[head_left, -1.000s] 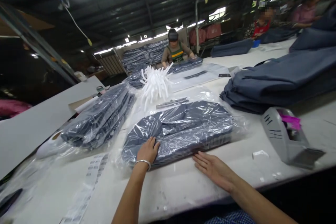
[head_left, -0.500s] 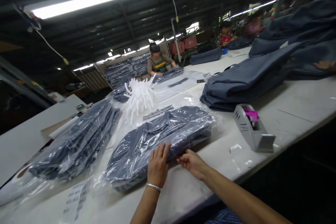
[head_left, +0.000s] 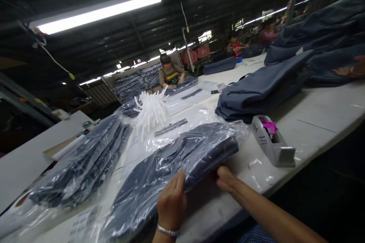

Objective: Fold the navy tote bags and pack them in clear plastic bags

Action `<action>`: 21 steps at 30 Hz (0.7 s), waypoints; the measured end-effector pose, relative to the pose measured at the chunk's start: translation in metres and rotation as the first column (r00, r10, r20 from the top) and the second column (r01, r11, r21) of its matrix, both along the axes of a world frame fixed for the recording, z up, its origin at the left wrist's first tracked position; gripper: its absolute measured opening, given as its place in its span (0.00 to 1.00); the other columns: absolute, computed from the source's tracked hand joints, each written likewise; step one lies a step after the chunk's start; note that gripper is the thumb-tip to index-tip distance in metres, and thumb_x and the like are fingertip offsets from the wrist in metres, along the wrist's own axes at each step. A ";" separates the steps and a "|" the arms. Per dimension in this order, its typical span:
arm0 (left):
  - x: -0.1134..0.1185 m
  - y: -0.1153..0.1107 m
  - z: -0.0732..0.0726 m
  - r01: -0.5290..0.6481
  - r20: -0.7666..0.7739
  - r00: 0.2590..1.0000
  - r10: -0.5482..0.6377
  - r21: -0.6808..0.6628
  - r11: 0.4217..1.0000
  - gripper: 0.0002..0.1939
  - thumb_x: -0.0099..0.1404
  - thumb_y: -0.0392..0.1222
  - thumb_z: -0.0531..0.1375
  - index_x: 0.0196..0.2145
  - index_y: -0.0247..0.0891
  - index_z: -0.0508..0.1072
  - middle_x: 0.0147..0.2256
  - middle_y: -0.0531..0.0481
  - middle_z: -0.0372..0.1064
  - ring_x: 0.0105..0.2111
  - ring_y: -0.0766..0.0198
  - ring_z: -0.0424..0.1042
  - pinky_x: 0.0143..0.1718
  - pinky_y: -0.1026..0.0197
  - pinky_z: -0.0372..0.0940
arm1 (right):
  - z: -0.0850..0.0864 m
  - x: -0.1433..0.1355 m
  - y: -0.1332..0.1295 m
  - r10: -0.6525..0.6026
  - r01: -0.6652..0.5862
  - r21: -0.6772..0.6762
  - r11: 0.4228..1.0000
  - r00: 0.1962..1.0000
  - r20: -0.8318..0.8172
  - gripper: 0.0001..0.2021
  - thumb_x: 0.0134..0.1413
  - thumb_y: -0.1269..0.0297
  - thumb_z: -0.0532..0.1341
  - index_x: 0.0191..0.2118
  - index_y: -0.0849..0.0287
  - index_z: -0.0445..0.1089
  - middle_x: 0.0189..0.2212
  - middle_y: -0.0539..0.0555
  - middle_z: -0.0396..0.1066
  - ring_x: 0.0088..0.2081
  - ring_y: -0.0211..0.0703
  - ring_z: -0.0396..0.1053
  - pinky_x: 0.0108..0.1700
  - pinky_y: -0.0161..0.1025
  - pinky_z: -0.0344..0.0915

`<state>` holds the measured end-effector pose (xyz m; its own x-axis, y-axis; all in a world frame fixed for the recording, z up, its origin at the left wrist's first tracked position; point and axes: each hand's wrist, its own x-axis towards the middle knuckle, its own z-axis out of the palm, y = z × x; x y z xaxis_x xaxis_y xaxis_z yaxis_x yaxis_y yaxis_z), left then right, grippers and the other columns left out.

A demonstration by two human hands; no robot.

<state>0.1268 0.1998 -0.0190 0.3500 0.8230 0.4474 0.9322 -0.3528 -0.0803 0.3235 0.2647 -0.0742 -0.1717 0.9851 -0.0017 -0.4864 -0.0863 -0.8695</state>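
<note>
We have the plastic-wrapped dark blue bag (head_left: 159, 163) on the white table (head_left: 205, 222) right in front, between another wrapped bundle (head_left: 80, 163) on one side and the grey tape dispenser (head_left: 269, 142) on the other, white strips (head_left: 152, 110) beyond it. Our left hand (head_left: 172, 202), bracelet on wrist, has fingers pressed together against the bag's near edge; tips partly hidden, so we can't tell if they pinch the plastic. Our right hand (head_left: 226, 179) is curled at the same edge, nearer the dispenser, fingertips out of sight, grip unclear.
</note>
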 end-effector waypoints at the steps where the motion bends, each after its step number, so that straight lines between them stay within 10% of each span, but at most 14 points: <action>1: 0.000 -0.006 0.007 -0.009 0.011 1.000 0.008 0.043 0.999 0.38 0.50 0.26 0.51 0.59 0.44 0.66 0.53 0.47 0.72 0.49 0.57 0.75 0.47 0.57 0.72 | 0.013 0.003 -0.004 0.018 -0.017 0.021 1.000 0.999 -0.049 0.12 0.48 0.52 0.63 0.38 0.50 0.75 0.39 0.54 0.77 0.50 0.57 0.71 0.49 0.51 0.71; 7: -0.020 -0.022 0.118 -0.467 0.328 0.850 0.412 0.108 0.878 0.20 0.57 0.47 0.60 0.48 0.47 0.75 0.28 0.51 0.77 0.27 0.55 0.75 0.23 0.60 0.64 | 0.141 -0.002 0.002 0.283 -0.188 0.444 0.876 0.946 -0.158 0.31 0.54 0.63 0.64 0.63 0.42 0.60 0.62 0.48 0.62 0.64 0.50 0.58 0.64 0.53 0.56; 9: -0.035 -0.023 0.159 -0.540 0.614 0.665 0.425 0.003 0.842 0.20 0.54 0.55 0.63 0.42 0.45 0.78 0.23 0.54 0.74 0.26 0.58 0.73 0.22 0.63 0.62 | 0.175 -0.003 0.015 0.138 -0.122 0.615 0.779 0.990 0.022 0.29 0.59 0.61 0.61 0.65 0.45 0.57 0.64 0.51 0.60 0.65 0.50 0.55 0.66 0.53 0.52; 12: -0.058 -0.025 0.190 -0.394 0.964 0.136 0.229 -0.160 0.905 0.24 0.47 0.54 0.69 0.41 0.42 0.77 0.26 0.54 0.75 0.27 0.58 0.74 0.24 0.62 0.67 | 0.189 0.001 0.041 -0.405 0.180 0.725 0.665 0.902 0.147 0.30 0.58 0.55 0.62 0.65 0.49 0.59 0.66 0.53 0.55 0.67 0.50 0.50 0.69 0.51 0.42; 15: -0.069 -0.027 0.178 -0.190 0.932 -0.339 0.130 -0.203 0.961 0.26 0.49 0.45 0.69 0.46 0.42 0.75 0.30 0.51 0.77 0.28 0.57 0.77 0.29 0.57 0.73 | 0.175 0.006 0.068 -0.408 0.178 0.583 0.793 0.866 0.290 0.37 0.56 0.46 0.62 0.68 0.49 0.52 0.66 0.55 0.55 0.65 0.53 0.54 0.66 0.52 0.50; 18: -0.059 -0.029 0.138 -0.106 0.819 -0.565 0.094 -0.185 0.977 0.22 0.58 0.42 0.65 0.50 0.43 0.73 0.36 0.49 0.79 0.36 0.56 0.79 0.38 0.55 0.76 | 0.166 0.007 0.091 0.007 -0.162 0.326 0.931 0.904 0.428 0.34 0.56 0.38 0.58 0.62 0.54 0.63 0.54 0.59 0.71 0.52 0.55 0.71 0.51 0.48 0.68; 21: -0.033 -0.034 0.092 -0.093 0.686 -0.723 0.082 -0.214 0.972 0.20 0.63 0.41 0.61 0.53 0.43 0.71 0.41 0.48 0.78 0.44 0.55 0.77 0.45 0.53 0.74 | 0.169 0.006 0.111 0.102 -0.283 0.218 0.934 0.797 0.596 0.31 0.49 0.36 0.62 0.46 0.60 0.74 0.39 0.59 0.78 0.39 0.53 0.75 0.38 0.41 0.71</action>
<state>0.0934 0.1653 0.0735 -0.6361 0.7310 -0.2468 -0.5857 -0.2492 0.7713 0.3290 0.3752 0.0953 -0.4145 0.9032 0.1116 0.1015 0.1677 -0.9806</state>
